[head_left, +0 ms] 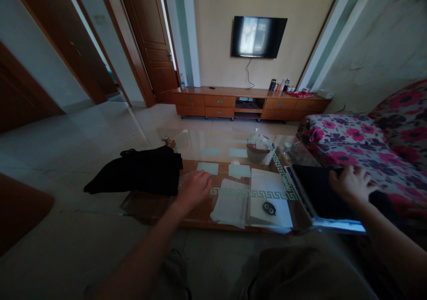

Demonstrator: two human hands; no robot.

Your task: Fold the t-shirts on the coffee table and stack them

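My left hand (196,187) is above the glass coffee table (187,207), just right of a folded black garment (140,171). Its fingers are loosely curled, and I see nothing in them. At the table's right end, my right hand (354,183) is over a dark cloth (315,188), its bent fingers apart. Whether they press on the cloth is unclear. The black garment lies across the table's left end and reaches past its edge.
Sheets of white paper (230,204) and a small round black object (268,208) are at the table's near side. A flowered sofa (347,133) stands to the right. Along the far wall runs a low wooden cabinet (218,100), with a television (258,37) above it.
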